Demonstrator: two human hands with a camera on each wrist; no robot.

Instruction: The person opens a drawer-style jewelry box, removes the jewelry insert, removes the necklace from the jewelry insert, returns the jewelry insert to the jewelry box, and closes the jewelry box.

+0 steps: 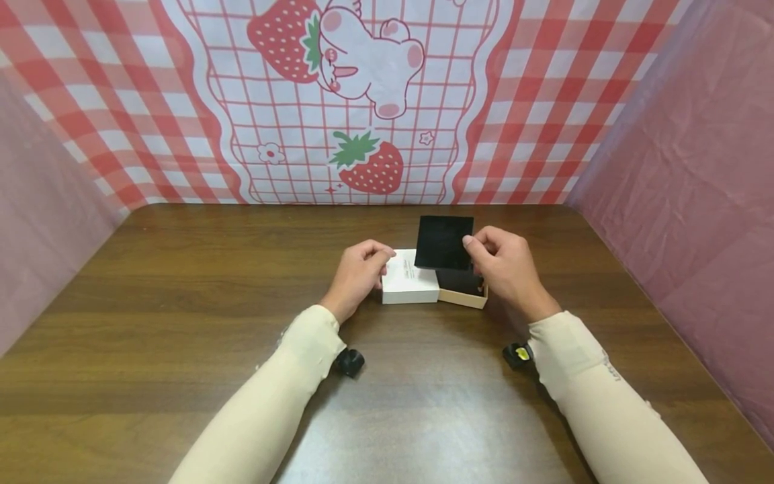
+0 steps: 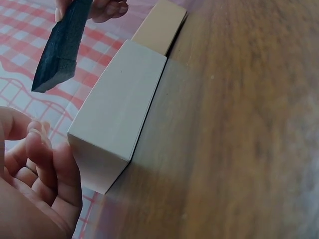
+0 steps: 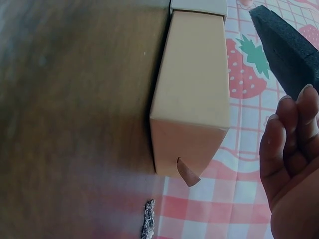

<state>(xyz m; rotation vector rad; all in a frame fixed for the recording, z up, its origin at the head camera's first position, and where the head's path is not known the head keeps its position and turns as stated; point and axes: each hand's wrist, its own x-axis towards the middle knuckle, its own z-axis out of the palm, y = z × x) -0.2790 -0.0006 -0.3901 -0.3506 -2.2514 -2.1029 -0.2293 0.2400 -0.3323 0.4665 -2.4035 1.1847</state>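
A flat black foam pad [image 1: 445,242] is pinched between the thumb and fingers of my right hand [image 1: 510,265]. It is held above the boxes, and its thick edge shows in the left wrist view. Below it a tan cardboard box base [image 1: 462,298] stands open, with a dark interior. A white box lid [image 1: 408,296] with small print on top sits against the base's left side. Beside that lid's left edge is my left hand [image 1: 361,272], fingers curled, thumb and index tips together. Something pale shows at those fingertips [image 2: 37,132]; whether it is a nail or a small object is unclear.
Everything sits on a brown wood-grain table [image 1: 181,336]. A red-and-white checked cloth [image 1: 544,101] with strawberries hangs behind it, and pink fabric [image 1: 677,148] lines the side. A tan tab [image 3: 188,173] sticks out from the base's end. A silvery, knotted strip [image 3: 148,219] shows near it.
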